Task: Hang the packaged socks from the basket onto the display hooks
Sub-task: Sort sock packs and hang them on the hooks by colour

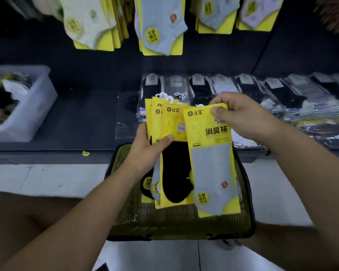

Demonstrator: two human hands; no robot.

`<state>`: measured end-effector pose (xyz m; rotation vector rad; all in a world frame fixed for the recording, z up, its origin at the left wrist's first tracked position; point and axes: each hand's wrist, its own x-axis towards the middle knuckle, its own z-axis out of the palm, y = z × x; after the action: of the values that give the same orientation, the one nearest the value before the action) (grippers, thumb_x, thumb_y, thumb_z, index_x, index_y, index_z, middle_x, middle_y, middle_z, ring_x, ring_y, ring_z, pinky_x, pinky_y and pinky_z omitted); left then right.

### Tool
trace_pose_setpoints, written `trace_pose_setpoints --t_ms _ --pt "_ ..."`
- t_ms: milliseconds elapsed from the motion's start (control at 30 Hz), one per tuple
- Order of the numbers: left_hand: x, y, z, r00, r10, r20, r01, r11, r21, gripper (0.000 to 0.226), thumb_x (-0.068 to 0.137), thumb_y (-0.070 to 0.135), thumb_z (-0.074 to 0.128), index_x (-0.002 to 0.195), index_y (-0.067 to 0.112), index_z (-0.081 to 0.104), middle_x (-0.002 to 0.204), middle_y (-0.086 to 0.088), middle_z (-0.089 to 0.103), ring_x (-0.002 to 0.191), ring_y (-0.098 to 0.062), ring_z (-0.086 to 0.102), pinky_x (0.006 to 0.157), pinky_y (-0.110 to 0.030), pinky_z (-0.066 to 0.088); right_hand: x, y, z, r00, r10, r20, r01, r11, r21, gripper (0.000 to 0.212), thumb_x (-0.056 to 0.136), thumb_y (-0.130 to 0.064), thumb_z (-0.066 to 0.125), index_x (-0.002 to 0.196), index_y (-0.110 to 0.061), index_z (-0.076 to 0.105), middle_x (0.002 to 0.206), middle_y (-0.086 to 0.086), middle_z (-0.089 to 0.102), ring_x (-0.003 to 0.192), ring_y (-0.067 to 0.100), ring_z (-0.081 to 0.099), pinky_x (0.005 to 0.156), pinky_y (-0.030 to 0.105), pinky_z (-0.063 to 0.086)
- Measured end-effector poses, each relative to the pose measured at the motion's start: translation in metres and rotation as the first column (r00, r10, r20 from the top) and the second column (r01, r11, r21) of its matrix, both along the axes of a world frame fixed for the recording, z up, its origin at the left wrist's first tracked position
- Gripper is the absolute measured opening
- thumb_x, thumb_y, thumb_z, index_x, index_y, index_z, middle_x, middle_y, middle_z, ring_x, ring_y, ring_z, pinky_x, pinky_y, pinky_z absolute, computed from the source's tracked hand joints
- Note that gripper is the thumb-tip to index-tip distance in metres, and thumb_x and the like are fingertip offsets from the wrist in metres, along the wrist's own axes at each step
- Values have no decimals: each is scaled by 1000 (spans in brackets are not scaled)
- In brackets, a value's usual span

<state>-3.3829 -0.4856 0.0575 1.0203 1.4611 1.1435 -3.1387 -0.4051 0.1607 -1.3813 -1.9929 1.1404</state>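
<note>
My left hand (145, 147) grips a fanned stack of yellow-carded sock packs (174, 153), a black pair showing in front, with white plastic hangers at their tops. My right hand (241, 116) pinches the top corner of the frontmost pack, a grey sock pack (213, 169). Both are held above an olive-green basket (176, 225) on the floor. Higher up, packaged socks (160, 26) hang in rows on the display hooks; the hooks themselves are hidden.
A dark shelf (82, 118) runs across the middle. On it lie flat bagged socks (243, 94) at right and a translucent bin (25, 106) of socks at left. Pale floor tiles (47, 178) surround the basket. My knee (18, 222) shows at lower left.
</note>
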Motion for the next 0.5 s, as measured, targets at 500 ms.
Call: trace_pose_setpoints --t_ms 500 --pt "-23 43 140 976 -67 -209 124 953 276 49 88 27 86 119 36 49 112 14 74 103 0 73 85 -25 61 -65 21 100 935 -154 -318 238 940 244 20 92 -26 67 73 -25 74 70 -9 67 66 3 59 67 28 49"
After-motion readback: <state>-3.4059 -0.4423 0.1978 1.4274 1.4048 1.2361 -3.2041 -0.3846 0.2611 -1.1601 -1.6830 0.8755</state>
